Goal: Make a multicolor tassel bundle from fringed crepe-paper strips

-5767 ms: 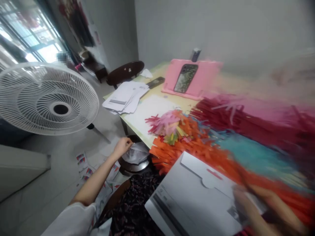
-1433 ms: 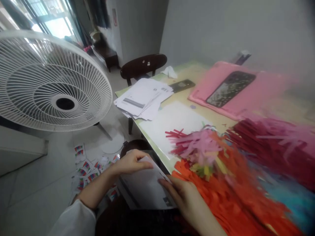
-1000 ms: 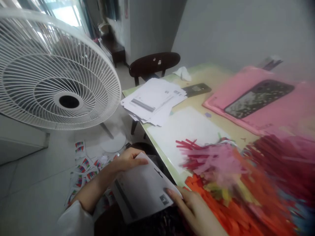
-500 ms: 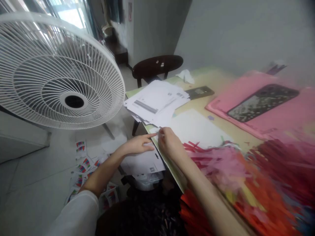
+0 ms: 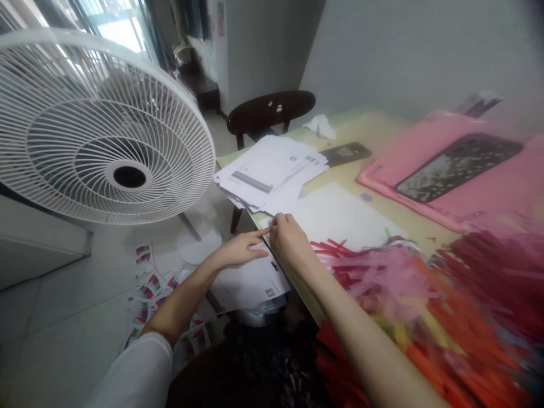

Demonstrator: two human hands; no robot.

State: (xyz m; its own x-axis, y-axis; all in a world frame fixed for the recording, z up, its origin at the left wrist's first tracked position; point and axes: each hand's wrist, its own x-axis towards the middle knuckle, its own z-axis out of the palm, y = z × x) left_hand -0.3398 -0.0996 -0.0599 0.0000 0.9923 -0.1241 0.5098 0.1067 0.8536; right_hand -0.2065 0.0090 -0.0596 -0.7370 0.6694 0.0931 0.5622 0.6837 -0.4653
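Resting on the white packet (image 5: 249,283) is the left hand (image 5: 243,249), its fingers apart; this packet lies beside the edge of the table (image 5: 357,126); the right hand (image 5: 290,241) is at this same edge, fingers curled together, near the left index tip; what it pinches, if something, I cannot tell; just beyond lies the stack of papers (image 5: 272,170).

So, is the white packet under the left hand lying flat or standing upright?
Lying flat: the white packet shows its broad face upward beneath the left hand.
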